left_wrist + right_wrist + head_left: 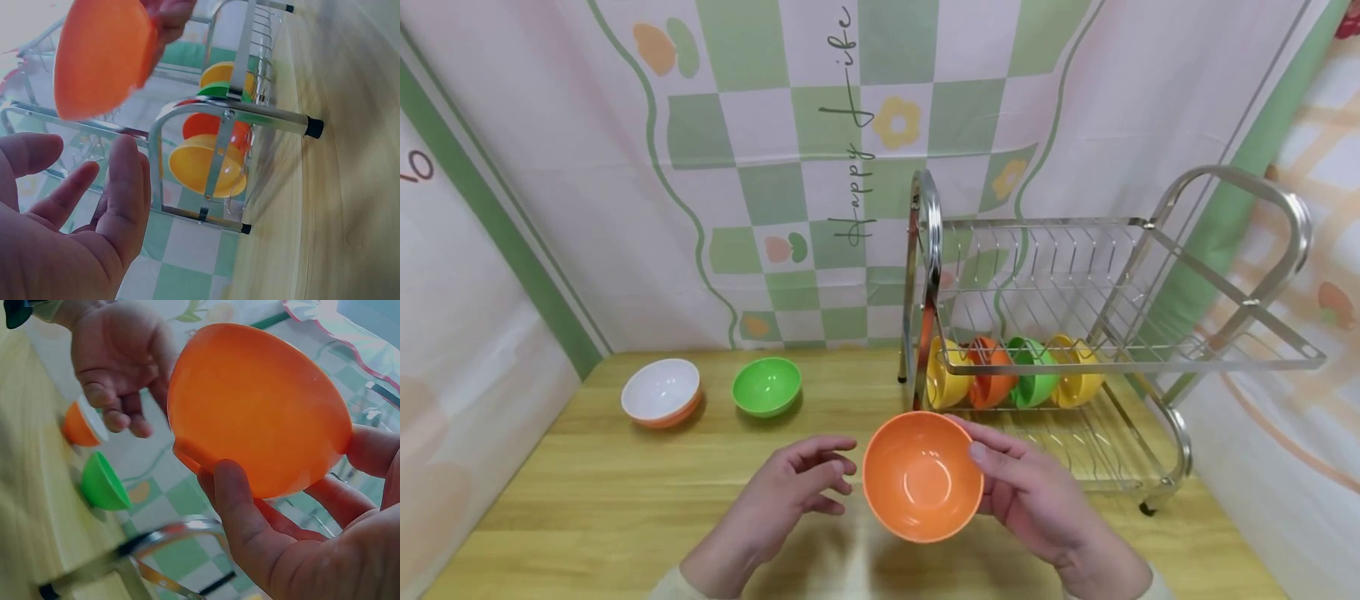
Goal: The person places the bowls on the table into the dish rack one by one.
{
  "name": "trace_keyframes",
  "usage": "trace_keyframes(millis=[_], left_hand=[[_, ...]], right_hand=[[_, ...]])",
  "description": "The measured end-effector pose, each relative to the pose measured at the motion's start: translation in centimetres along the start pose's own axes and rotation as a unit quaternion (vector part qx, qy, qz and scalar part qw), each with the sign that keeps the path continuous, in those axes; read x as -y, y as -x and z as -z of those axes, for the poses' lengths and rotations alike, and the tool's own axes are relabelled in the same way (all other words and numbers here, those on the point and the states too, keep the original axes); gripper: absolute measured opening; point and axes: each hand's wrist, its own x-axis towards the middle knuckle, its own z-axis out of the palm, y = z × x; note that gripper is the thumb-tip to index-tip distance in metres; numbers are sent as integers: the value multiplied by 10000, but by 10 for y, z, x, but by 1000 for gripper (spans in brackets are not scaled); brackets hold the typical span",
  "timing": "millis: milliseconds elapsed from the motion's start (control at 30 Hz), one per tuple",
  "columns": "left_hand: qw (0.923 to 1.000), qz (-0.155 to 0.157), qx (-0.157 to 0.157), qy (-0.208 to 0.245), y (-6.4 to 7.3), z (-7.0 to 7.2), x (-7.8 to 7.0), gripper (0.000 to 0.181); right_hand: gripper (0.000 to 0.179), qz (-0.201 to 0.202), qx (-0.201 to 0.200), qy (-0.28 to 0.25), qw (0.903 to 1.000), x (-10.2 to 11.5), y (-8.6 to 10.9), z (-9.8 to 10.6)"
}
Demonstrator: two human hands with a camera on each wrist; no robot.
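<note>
An orange bowl [922,479] is held above the front of the table, its hollow facing the head camera. My right hand [1037,492] grips it by the right side, thumb at the rim and fingers behind; the right wrist view shows the bowl's smooth underside [259,406]. Just left of the bowl, my left hand [790,492] hovers with loosely bent fingers, apart from it and holding nothing. Back left on the table sit a white-lined orange bowl [661,392] and a green bowl [767,387], both upright.
A two-tier metal dish rack [1045,367] stands on the right of the wooden table [580,500]. Its lower tier holds several bowls on edge, among them a yellow bowl [947,375] and a green one [1033,372]. A patterned curtain [820,192] hangs behind.
</note>
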Motion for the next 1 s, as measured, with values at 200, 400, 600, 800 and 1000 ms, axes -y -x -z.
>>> trace_keyframes(millis=[200, 400, 600, 800, 1000], left_hand=[[9995, -34, -230, -234, -16, -1, 4, 45], [9991, -104, -253, -316, -30, -6, 8, 52], [9991, -158, -265, -295, -44, -14, 7, 52], [9988, -146, -327, -333, -57, -26, 2, 54], [9994, -62, -308, -144, -72, -37, -1, 55]], right_hand=[[43, 123, 59, 3, 9999, 16, 14, 17], [47, 306, 81, 117, 9994, 33, 26, 34], [47, 538, -199, 381, 9976, 43, 34, 48], [46, 880, -751, 960, 9886, 50, 37, 57], [43, 1016, -1590, 1699, 9672, 53, 37, 61]])
